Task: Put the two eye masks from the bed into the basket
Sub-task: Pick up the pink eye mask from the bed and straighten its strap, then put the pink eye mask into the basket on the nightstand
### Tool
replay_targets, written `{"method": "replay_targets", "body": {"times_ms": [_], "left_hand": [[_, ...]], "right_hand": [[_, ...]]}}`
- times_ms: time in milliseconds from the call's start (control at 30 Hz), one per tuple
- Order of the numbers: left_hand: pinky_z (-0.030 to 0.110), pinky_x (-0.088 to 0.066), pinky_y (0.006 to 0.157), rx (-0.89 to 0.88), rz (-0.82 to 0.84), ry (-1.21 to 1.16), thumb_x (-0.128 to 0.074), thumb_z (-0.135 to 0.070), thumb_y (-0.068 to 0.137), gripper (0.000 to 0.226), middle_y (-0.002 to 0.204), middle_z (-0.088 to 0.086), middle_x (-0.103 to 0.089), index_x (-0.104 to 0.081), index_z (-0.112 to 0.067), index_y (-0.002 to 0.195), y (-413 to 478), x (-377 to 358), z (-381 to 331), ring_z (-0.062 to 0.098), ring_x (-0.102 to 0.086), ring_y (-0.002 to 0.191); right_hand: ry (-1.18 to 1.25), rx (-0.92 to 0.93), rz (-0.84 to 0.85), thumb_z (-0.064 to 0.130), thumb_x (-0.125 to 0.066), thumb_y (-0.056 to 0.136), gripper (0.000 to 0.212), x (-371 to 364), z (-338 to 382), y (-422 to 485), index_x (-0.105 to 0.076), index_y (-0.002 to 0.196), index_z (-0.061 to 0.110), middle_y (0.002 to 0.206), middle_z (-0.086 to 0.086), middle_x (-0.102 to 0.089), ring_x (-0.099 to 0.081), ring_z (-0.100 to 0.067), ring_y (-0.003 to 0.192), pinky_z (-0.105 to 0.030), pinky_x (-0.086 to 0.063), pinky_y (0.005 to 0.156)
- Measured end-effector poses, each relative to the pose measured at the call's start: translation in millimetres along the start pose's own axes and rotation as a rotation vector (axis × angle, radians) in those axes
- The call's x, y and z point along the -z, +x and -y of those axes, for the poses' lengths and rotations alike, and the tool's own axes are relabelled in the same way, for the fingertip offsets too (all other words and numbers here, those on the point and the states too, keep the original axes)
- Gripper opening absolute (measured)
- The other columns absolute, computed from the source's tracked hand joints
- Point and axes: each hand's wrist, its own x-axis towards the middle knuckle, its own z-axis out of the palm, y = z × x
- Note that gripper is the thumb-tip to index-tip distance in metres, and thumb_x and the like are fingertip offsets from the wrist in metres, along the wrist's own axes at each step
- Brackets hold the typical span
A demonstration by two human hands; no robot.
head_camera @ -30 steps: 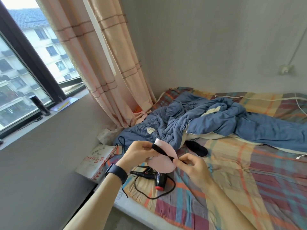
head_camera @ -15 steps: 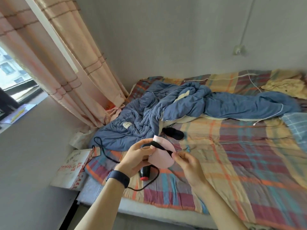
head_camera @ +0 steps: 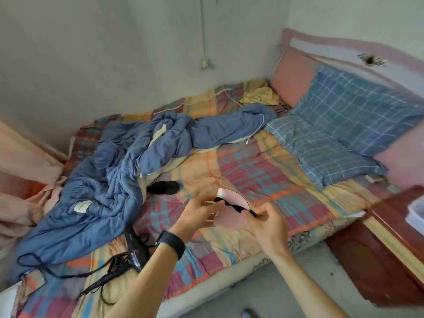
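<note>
Pink mask (head_camera: 231,210): held up over the near edge of the bed, folded, its black strap (head_camera: 229,204) running across it from about 10 o'clock down to 4 o'clock.
Left hand (head_camera: 198,214): at the mask's 9 o'clock side, fingers closed on the strap end and the mask's edge; a black watch (head_camera: 171,244) sat on that wrist.
Right hand (head_camera: 267,223): at the mask's 4 o'clock side, thumb and fingers pinched on the other strap end.
Black mask (head_camera: 164,187): flat on the bed at about 10 o'clock from the pink one, apart from both hands, just beside the quilt's edge.
Quilt (head_camera: 110,180): blue, rumpled, heaped across the far and window side of the bed, at 9 to 11 o'clock from the hands.
Hair dryer (head_camera: 135,251): black, at 7 o'clock from the hands, lying on the bed with its cord (head_camera: 68,273) looped toward the near corner.
Bed (head_camera: 241,171): covered by a checked sheet in orange, red and teal.
Pillows (head_camera: 339,134): two in blue check at 2 o'clock, against the pink headboard (head_camera: 296,79).
Nightstand (head_camera: 390,244): reddish wood at 3 o'clock, beside the bed.
Pale container (head_camera: 416,212): on the nightstand, cut off by the frame; I couldn't tell whether it was the basket.
</note>
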Motion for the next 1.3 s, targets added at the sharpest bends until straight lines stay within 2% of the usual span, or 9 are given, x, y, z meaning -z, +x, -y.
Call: {"method": "replay_targets", "body": {"times_ms": [200,400,500,633,867,967,1067,1167,1300], "left_hand": [[0.037,-0.063,0.068,-0.127,0.135,0.279,-0.069,-0.023,0.089,0.008,0.078,-0.002,-0.072,-0.072,-0.029,0.088,20,-103,-1,0.017,-0.068,0.069],[0.049,-0.058,0.081,-0.220,0.347,0.552,-0.064,-0.019,0.092,0.013,0.095,0.003,-0.072,-0.069,-0.026,0.101,32,-238,-8,0.030,-0.069,0.090],[0.037,-0.054,0.077,-0.283,0.391,0.671,-0.063,-0.025,0.090,0.018,0.101,0.000,-0.072,-0.068,-0.027,0.107,38,-311,-9,0.020,-0.067,0.088],[0.025,-0.042,0.079,-0.369,0.419,0.725,-0.064,-0.026,0.089,0.023,0.107,-0.003,-0.073,-0.071,-0.022,0.112,39,-408,-18,0.014,-0.063,0.094],[0.008,-0.038,0.057,-0.415,0.463,0.774,-0.062,-0.030,0.089,0.014,0.082,-0.019,-0.067,-0.071,-0.027,0.099,45,-544,-22,0.001,-0.060,0.076],[0.020,-0.045,0.069,-0.402,0.519,0.818,-0.059,-0.029,0.091,0.020,0.100,-0.005,-0.072,-0.071,-0.022,0.106,57,-588,-14,0.011,-0.064,0.087],[0.035,-0.052,0.086,-0.372,0.574,0.872,-0.057,-0.027,0.092,0.024,0.106,0.002,-0.073,-0.069,-0.018,0.111,79,-626,-5,0.019,-0.065,0.097],[0.029,-0.049,0.082,-0.385,0.626,0.978,-0.052,-0.022,0.092,0.029,0.105,0.002,-0.074,-0.068,-0.021,0.116,110,-663,0,0.022,-0.065,0.102],[0.034,-0.042,0.098,-0.437,0.619,1.164,-0.052,-0.030,0.090,0.053,0.137,0.008,-0.059,-0.047,-0.019,0.142,170,-711,3,0.028,-0.052,0.124]], "right_hand": [[-0.052,-0.123,-0.281,0.033,-0.084,0.072,0.025,87,-42,-24,-0.060,0.073,0.026,0.067,0.013,-0.069,-0.062,0.005,0.068,-0.012,-0.043,0.060],[-0.041,-0.312,-0.305,0.028,-0.078,0.079,0.010,196,-96,-41,-0.079,0.089,0.029,0.057,0.029,-0.067,-0.064,0.000,0.064,-0.008,-0.040,0.054],[-0.083,-0.324,-0.404,0.027,-0.080,0.077,0.008,258,-123,-43,-0.080,0.084,0.030,0.057,0.038,-0.063,-0.064,0.010,0.068,-0.005,-0.042,0.059],[-0.109,-0.346,-0.521,0.030,-0.080,0.076,0.014,340,-151,-39,-0.081,0.089,0.025,0.071,0.017,-0.074,-0.070,-0.007,0.073,-0.024,-0.053,0.068],[-0.188,-0.351,-0.633,0.039,-0.078,0.076,0.010,450,-194,-33,-0.079,0.082,0.031,0.062,0.032,-0.067,-0.062,0.011,0.070,-0.016,-0.047,0.058],[-0.237,-0.417,-0.635,0.044,-0.076,0.075,0.016,481,-222,-22,-0.078,0.082,0.030,0.067,0.020,-0.071,-0.064,0.000,0.068,-0.023,-0.051,0.061],[-0.256,-0.453,-0.602,0.044,-0.073,0.077,0.017,507,-252,-2,-0.077,0.086,0.030,0.065,0.021,-0.069,-0.062,0.003,0.067,-0.011,-0.043,0.056],[-0.272,-0.492,-0.576,0.041,-0.074,0.079,0.016,532,-287,29,-0.078,0.090,0.030,0.062,0.021,-0.065,-0.060,0.003,0.064,-0.006,-0.037,0.055],[-0.281,-0.550,-0.548,0.039,-0.072,0.082,0.020,569,-339,84,-0.078,0.095,0.025,0.070,0.017,-0.070,-0.065,-0.008,0.070,-0.026,-0.052,0.069]]}}
